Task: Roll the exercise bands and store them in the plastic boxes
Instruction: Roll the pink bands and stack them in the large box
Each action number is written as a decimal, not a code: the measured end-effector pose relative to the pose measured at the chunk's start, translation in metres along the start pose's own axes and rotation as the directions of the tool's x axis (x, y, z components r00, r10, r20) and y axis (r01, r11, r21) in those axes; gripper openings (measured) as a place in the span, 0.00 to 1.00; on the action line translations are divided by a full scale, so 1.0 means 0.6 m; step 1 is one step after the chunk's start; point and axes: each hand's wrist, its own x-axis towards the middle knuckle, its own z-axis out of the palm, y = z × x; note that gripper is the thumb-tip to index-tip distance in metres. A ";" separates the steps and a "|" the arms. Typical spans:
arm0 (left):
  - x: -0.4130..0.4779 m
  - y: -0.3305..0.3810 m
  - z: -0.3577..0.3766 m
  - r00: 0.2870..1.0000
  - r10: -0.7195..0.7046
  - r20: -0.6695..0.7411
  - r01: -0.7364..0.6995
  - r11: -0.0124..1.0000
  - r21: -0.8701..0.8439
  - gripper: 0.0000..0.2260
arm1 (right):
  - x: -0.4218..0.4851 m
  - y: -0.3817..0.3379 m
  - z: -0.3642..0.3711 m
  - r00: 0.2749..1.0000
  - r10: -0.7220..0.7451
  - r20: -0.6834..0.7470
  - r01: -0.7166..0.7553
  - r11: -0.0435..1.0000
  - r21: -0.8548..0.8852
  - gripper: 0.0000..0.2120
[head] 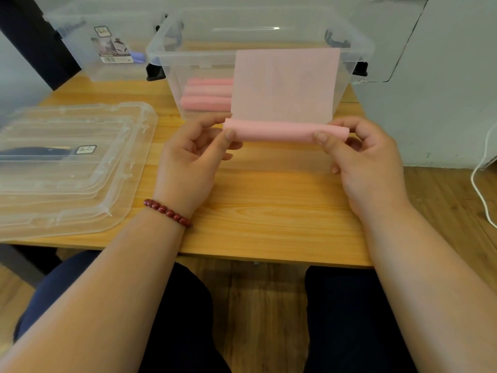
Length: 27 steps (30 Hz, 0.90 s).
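Clearly the rolling step is in hand: a pink exercise band [285, 84] is partly wound, its rolled part [285, 131] held level above the table [269, 211] just in front of the nearer plastic box [161, 49], while the flat unrolled length stands up from the roll and leans against that box's front wall. The left hand [193, 154] pinches the roll's left end between thumb and fingers, and the right hand [360, 157] pinches the right end the same way. Three finished pink rolls [207, 94] already lie inside the box. A second box [80, 30] stands behind to the left, and clear lids [67, 170] rest on the table. Next, I judge, both hands must keep turning evenly so the edges stay aligned, then lay the roll beside the others.
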 end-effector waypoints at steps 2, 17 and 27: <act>0.000 0.000 -0.001 1.000 -0.008 0.008 0.008 1.000 -0.017 0.11 | 0.001 0.000 0.001 1.000 0.017 -0.003 -0.017 1.000 -0.002 0.05; 0.001 -0.007 -0.004 0.998 0.028 -0.061 -0.016 0.982 0.186 0.09 | 0.003 0.002 0.001 0.997 0.077 0.027 -0.080 0.992 0.101 0.05; 0.002 -0.008 -0.006 1.000 0.020 0.000 -0.020 0.996 0.086 0.14 | 0.000 -0.002 0.001 0.990 0.111 0.084 -0.122 0.982 0.143 0.21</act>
